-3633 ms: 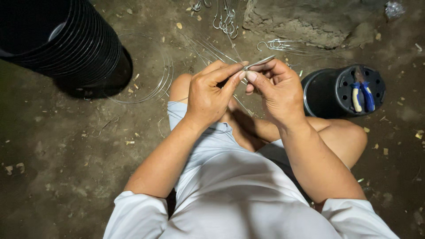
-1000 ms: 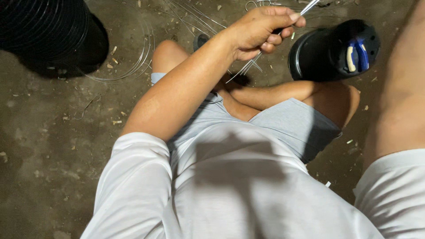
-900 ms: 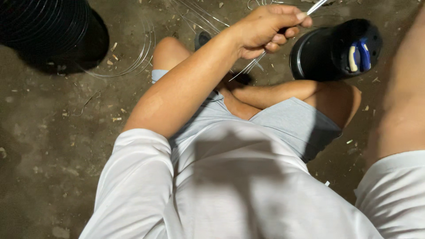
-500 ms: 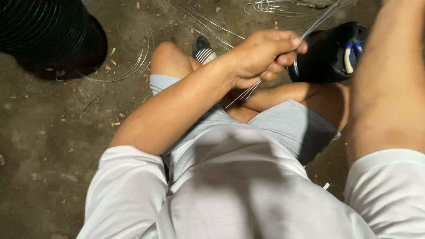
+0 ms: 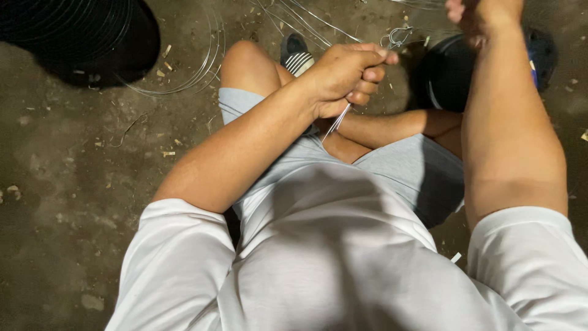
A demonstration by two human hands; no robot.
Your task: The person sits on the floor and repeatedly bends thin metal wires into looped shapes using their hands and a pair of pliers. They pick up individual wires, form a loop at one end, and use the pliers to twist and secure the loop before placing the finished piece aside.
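Observation:
I sit cross-legged on a dirt floor. My left hand [image 5: 350,75] is closed in a fist around a few thin metal wires [image 5: 335,124]. They stick out below the fist toward my lap, and a bent, hooked end [image 5: 399,37] shows just past my knuckles. My right hand [image 5: 484,15] is stretched forward at the top edge of the view, above a black pot [image 5: 442,83]. Its fingers are curled and partly cut off, so what it holds is hidden.
A stack of black plastic pots [image 5: 73,30] stands at the top left, with loops of wire [image 5: 205,61] on the floor beside it. More loose wires [image 5: 306,15] lie ahead. Blue-handled pliers [image 5: 533,68] rest on the black pot. My shoe [image 5: 297,52] points forward.
Both hands were together on the wire. The right hand then reached forward out of view and now shows at the top edge. The left fist has lowered slightly, wire still in it.

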